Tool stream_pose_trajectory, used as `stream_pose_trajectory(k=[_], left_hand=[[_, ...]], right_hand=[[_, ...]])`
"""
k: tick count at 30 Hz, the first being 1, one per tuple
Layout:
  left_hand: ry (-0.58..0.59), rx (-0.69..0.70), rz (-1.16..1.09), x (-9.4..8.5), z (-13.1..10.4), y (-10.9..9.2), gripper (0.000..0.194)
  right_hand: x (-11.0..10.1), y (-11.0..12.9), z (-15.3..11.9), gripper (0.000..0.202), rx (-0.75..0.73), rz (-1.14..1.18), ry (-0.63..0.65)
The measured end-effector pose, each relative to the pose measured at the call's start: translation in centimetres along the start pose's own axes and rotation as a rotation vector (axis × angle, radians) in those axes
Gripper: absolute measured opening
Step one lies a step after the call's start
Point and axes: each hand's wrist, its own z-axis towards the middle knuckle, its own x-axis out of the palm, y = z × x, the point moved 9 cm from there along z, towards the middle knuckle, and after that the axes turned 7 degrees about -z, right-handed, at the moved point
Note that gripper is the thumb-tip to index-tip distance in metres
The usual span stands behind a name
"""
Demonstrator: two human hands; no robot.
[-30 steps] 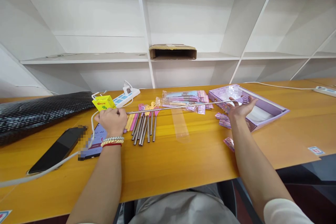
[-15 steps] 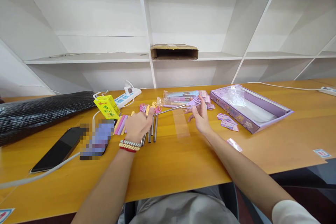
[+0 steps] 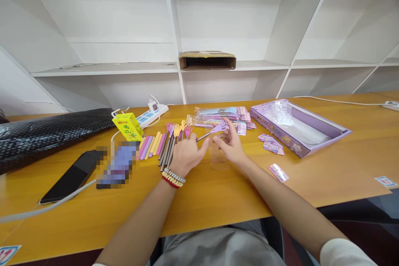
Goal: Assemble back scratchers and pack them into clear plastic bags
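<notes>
A back scratcher with a purple claw-shaped head (image 3: 220, 126) and a thin metal rod is held between my hands. My left hand (image 3: 188, 153), wearing bracelets, is closed around the rod, its fingertips mostly hidden. At the claw end, my right hand (image 3: 231, 145) has its thumb and fingers about the head. Several more back scratchers with pink, yellow and purple heads (image 3: 177, 130) lie just left of my left hand. Beside them is a row of coloured handle tubes (image 3: 151, 146). Clear plastic (image 3: 218, 158) lies on the table beneath my hands.
Bagged back scratchers (image 3: 218, 114) lie behind my hands. A purple box (image 3: 299, 149) and small printed cards (image 3: 272, 145) are at the right. Leftward are a yellow drink carton (image 3: 127, 126), a power strip (image 3: 152, 115), two phones, a cable and a black wrapped bundle (image 3: 52, 137).
My left hand has moved right along the rod, closer to the claw, uncovering the loose back scratchers. The purple head and my right hand have shifted slightly left, and less rod shows between my hands.
</notes>
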Motion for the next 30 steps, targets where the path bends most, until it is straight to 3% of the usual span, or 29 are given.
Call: stream_pose_trajectory(k=[3,5,10,15,22,30], left_hand=[[-0.060,0.234,-0.163,0.2,-0.6,-2.3,0.032],[-0.088,0.386,-0.263,0.3,-1.2,-3.7,0.028],[-0.118,0.558,-0.353,0.0,-1.9,-4.1,0.028],[-0.138,0.576,-0.351,-0.6,-1.9,-3.6,0.024],[-0.216,0.517,-0.366,-1.8,-1.4,-2.3,0.025],[-0.091,0.522,-0.249,-0.2,-1.1,-2.6,0.023]], right_hand=[[-0.9,-0.3,0.4,0.065,0.042,0.091,-0.049],[-1.0,-0.8,0.4,0.051,0.082,0.113,-0.042],[0.6,-1.6,0.1,0.034,0.125,0.101,0.143],[0.5,-2.1,0.2,0.032,0.182,0.154,0.140],[-1.1,-3.6,0.7,0.032,0.277,0.230,0.040],[-2.5,-4.2,1.0,0.034,0.318,0.303,-0.077]])
